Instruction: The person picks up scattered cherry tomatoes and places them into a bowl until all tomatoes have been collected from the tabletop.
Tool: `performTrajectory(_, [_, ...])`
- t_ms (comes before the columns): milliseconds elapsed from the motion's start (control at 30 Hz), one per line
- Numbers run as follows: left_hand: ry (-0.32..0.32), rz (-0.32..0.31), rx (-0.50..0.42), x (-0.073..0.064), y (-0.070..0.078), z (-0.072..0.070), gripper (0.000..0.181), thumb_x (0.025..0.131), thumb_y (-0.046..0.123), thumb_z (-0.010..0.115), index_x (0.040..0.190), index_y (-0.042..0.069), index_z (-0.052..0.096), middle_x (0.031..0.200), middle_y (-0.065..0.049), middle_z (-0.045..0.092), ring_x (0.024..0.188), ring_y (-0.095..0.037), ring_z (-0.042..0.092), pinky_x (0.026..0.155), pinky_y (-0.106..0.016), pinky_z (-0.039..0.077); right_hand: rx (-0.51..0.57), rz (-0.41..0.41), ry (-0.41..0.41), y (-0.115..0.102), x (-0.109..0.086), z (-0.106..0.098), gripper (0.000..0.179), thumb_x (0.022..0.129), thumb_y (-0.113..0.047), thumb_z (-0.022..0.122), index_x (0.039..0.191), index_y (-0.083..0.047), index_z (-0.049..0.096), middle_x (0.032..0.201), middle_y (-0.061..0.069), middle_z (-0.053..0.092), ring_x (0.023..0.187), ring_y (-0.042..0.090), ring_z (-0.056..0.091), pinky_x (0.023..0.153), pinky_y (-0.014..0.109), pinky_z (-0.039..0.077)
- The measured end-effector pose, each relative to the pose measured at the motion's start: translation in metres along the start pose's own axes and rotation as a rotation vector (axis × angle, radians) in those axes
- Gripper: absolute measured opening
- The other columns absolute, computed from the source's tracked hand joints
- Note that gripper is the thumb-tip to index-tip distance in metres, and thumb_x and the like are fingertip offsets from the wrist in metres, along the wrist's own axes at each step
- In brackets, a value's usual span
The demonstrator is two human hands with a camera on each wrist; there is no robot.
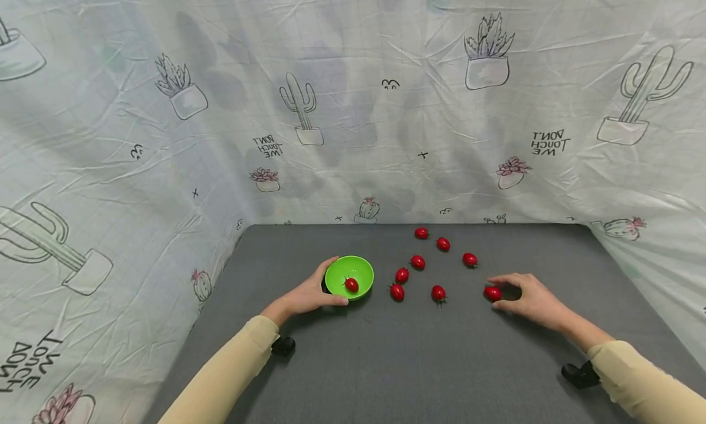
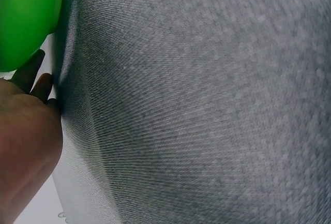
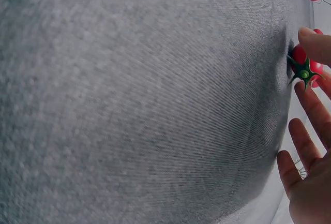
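Note:
A green bowl [image 1: 366,269] stands on the grey table at centre-left with one cherry tomato [image 1: 351,284] inside. My left hand [image 1: 310,294] holds the bowl from its left side, thumb along the near rim and fingers round the far side. In the left wrist view, the fingers [image 2: 32,74] reach beneath the bowl's [image 2: 26,17] curved wall. On the right, my right hand [image 1: 532,300] surrounds another cherry tomato [image 1: 493,293] lying on the table, with thumb and index finger apart on either side. The right wrist view shows this tomato's green calyx [image 3: 304,73] near the fingertips.
Several more cherry tomatoes lie scattered between the hands, among them a near one [image 1: 438,293], one beside the bowl [image 1: 396,292] and one at the back [image 1: 421,233]. A white patterned cloth [image 1: 342,105] hangs behind and along the sides of the grey table [image 1: 375,369].

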State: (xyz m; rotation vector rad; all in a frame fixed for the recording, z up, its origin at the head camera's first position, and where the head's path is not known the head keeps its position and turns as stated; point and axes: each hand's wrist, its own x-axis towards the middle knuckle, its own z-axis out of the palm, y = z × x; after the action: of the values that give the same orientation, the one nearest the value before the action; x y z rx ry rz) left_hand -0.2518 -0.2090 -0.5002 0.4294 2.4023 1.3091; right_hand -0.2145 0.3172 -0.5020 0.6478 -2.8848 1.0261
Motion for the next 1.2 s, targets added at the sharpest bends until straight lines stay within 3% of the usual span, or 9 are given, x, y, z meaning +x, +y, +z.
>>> performTrajectory(200, [0.005,0.001,-0.002,0.000,-0.002,0.001,0.111,0.083,0.043,0.087,0.165,0.027,0.013,0.166,-0.008,0.023,0.150,-0.028,0.027,0.116,-0.056,0.026,-0.017,0.018,0.005,0.004,-0.001,0.003,0.051,0.088,-0.031,0.084,0.130,-0.006,0.069,0.122,0.004,0.070,0.113,0.021,0.061,0.094,0.042,0.047])
performTrajectory(600, [0.009,0.003,-0.003,0.001,-0.004,0.001,0.112,0.082,0.045,0.087,0.165,0.029,0.013,0.166,-0.008,0.021,0.150,-0.030,0.025,0.116,-0.058,0.025,0.014,0.016,0.014,0.005,0.001,0.006,0.043,0.090,-0.029,0.082,0.126,-0.008,0.071,0.117,0.001,0.071,0.108,0.015,0.062,0.090,0.036,0.048])
performTrajectory(933, [0.005,0.005,-0.005,0.001,-0.003,0.001,0.112,0.083,0.044,0.086,0.165,0.027,0.013,0.167,-0.007,0.021,0.151,-0.029,0.025,0.116,-0.058,0.024,0.010,0.005,0.021,0.001,0.003,0.005,0.034,0.093,-0.023,0.079,0.123,-0.008,0.073,0.115,0.001,0.071,0.108,0.020,0.062,0.089,0.041,0.048])
performTrajectory(1200, [0.007,0.004,0.001,0.000,-0.003,0.001,0.111,0.082,0.045,0.086,0.165,0.030,0.013,0.166,-0.007,0.021,0.151,-0.029,0.025,0.116,-0.058,0.025,0.052,0.009,0.022,-0.008,0.010,0.000,0.034,0.093,-0.021,0.079,0.123,-0.004,0.072,0.116,0.005,0.072,0.113,0.031,0.062,0.095,0.059,0.044])
